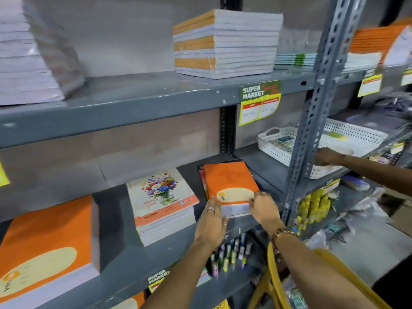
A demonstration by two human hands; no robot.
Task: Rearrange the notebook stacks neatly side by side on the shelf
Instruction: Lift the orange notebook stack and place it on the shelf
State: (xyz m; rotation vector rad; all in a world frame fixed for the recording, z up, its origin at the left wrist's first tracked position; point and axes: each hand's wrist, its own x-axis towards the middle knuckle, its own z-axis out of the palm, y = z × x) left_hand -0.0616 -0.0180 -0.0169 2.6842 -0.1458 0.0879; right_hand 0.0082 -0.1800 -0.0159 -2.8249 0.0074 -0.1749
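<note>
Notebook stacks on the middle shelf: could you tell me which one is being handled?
The smaller orange stack at the right end; left hand presses it, right hand grips it. The floral stack and large orange stack lie untouched.

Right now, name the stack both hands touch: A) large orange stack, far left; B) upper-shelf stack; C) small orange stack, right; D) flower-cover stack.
C: the left hand and right hand bracket the front edge of the small orange stack, beside the flower-cover stack.

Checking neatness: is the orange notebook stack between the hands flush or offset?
Offset: orange notebook stack sits askew; darker covers beneath peek out left.
</note>
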